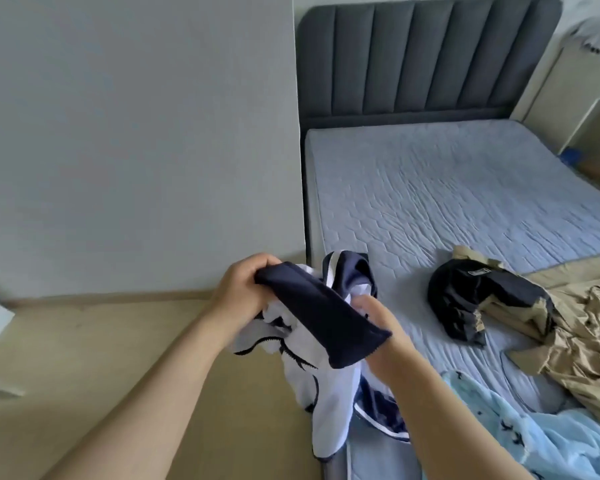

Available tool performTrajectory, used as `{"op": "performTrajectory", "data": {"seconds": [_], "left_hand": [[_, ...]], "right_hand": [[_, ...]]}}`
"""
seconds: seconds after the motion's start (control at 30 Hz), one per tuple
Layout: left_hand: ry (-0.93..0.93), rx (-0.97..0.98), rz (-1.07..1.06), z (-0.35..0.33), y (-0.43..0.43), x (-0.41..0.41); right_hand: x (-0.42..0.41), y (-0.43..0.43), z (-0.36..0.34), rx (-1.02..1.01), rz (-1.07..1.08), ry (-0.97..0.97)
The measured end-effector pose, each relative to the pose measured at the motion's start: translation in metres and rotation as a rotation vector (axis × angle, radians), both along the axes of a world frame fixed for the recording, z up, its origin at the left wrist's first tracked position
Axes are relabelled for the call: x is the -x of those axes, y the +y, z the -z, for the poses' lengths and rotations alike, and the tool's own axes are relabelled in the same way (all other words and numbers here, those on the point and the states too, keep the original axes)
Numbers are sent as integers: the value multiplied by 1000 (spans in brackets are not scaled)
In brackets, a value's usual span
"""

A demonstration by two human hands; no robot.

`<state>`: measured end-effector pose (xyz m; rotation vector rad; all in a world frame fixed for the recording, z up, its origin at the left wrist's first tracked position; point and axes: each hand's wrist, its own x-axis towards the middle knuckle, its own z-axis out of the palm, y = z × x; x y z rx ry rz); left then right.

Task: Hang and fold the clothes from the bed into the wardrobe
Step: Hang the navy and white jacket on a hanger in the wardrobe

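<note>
I hold a navy and white zip jacket in the air beside the bed's left edge. My left hand grips one end of its navy collar or cuff band. My right hand grips the fabric under the band's other end, partly hidden by it. The rest of the jacket hangs down toward the floor. On the bed lie a black and tan garment, a crumpled tan garment and a light blue fleece piece. The wardrobe is not clearly in view.
A dark grey padded headboard stands at the back. A grey wall fills the left, with beige floor below it. A pale piece of furniture stands right of the bed.
</note>
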<state>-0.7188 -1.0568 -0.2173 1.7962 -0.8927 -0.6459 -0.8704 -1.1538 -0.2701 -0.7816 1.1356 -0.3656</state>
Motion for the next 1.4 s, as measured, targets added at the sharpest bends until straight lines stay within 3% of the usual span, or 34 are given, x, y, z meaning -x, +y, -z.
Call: {"op": "performTrajectory", "data": {"seconds": [0.1,0.23,0.33,0.43,0.53,0.67,0.83,1.0,1.2,1.4], "left_hand": [[-58,45,32,-28,21,-3],[-278,-176,-101,-29,40,16],[-256,-274,-266,-20,55,32],[-243,-285,-344,-21,69,52],[-208,-302,-366,-26,86,76],[-198,-268,-438,-30,124,94],[-273,-296,-542,-14,179,107],[-409,-561,-736,21,230,106],[-335,-731,-981,66,296,93],[-143,-541,-1142,64,367,26]], "right_hand": [[-11,10,-12,185,-261,61],[-13,34,-26,344,-310,13],[-8,52,-30,444,-328,-90],[2,75,-30,489,-585,-182],[6,98,-24,670,-784,-88],[11,122,-19,881,-844,17],[14,153,-24,857,-818,-87],[7,187,-41,868,-886,-236],[-21,205,-66,823,-753,-388],[-82,250,-82,776,-716,-443]]}}
